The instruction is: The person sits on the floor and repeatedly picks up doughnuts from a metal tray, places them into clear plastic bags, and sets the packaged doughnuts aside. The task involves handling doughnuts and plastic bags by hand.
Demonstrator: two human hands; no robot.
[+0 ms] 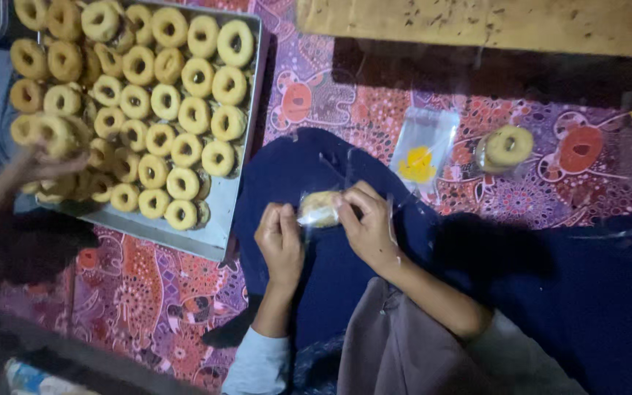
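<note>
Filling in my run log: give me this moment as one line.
left hand: pinches bag end | right hand: holds bagged doughnut | tray: doughnuts, another person's hand there | mat: empty bag

Dim, warm light falls from the top of the frame, brightest on the wide metal tray of ring-shaped golden pastries at upper left. The lower left lies in deep shadow. Everything looks soft and grainy.

Open mat between doughnut tray and plastic bags; wooden board beyond.
</note>
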